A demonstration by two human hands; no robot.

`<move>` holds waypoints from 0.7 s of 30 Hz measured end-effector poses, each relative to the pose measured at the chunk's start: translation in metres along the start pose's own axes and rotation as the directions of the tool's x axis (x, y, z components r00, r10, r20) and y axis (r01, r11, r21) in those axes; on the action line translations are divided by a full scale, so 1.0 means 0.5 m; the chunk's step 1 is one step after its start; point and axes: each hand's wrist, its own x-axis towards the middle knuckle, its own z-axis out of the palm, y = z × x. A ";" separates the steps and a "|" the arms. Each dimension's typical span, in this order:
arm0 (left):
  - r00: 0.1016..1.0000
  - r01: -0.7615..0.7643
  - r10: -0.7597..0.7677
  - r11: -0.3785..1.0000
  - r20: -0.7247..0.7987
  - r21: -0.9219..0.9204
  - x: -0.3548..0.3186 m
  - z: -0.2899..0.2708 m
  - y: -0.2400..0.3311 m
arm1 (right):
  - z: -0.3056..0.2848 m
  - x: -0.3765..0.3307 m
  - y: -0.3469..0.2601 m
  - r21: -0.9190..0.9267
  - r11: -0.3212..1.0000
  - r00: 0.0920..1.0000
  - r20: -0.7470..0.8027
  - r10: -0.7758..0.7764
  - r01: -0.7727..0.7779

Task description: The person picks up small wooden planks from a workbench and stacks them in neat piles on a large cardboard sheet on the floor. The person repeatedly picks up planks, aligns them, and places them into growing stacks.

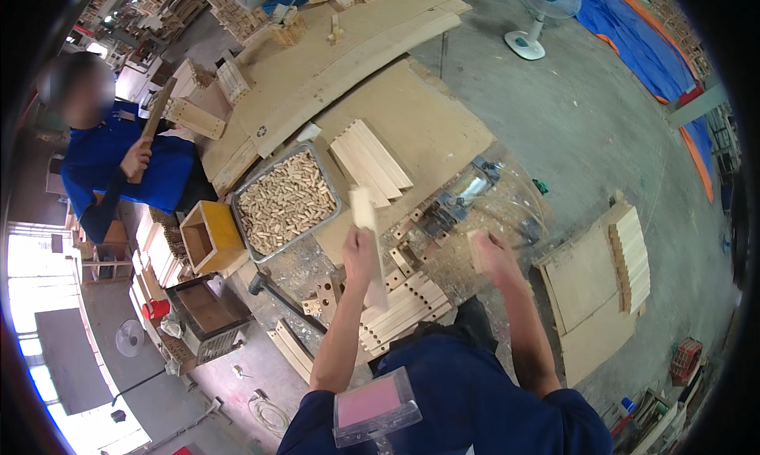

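Observation:
My left hand (360, 257) is closed around a pale wooden slat (365, 210), which stands near upright and is smeared by motion. To the right, beyond the metal clamp fixture, my right hand (495, 257) has its fingers curled on something pale and blurred that I cannot make out. A row of slats with drilled ends (408, 309) lies right in front of me. Between my hands are small drilled wooden blocks (405, 259) and the metal clamp fixture (453, 206). Left of my left hand stands a clear tray (339, 206) filled with wooden dowels (286, 202).
A hammer (273, 293) lies at the bench's left edge, by a yellow wooden box (212, 235). Plain slats (370, 162) rest on the cardboard-covered bench. At far left a co-worker in blue (131, 158) holds a board. More slats (629, 257) lie at right; a fan (534, 39) stands beyond.

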 end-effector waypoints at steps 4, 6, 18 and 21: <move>0.922 0.062 0.026 0.975 -0.387 0.212 0.212 -0.012 0.021 | -0.008 0.021 0.008 -0.002 1.000 0.999 0.049 -0.004 0.004; 0.894 0.136 0.025 0.937 -0.447 0.323 0.296 -0.012 0.021 | -0.011 0.021 0.017 -0.007 0.998 0.996 0.057 0.064 -0.063; 0.894 0.217 -0.033 0.905 -0.447 0.367 0.462 0.105 -0.011 | -0.066 0.075 0.078 0.135 0.972 0.977 -0.064 0.203 -0.193; 0.866 0.289 -0.128 0.917 -0.484 0.275 0.480 0.114 -0.003 | -0.064 0.081 0.080 0.118 0.970 0.976 -0.037 0.216 -0.211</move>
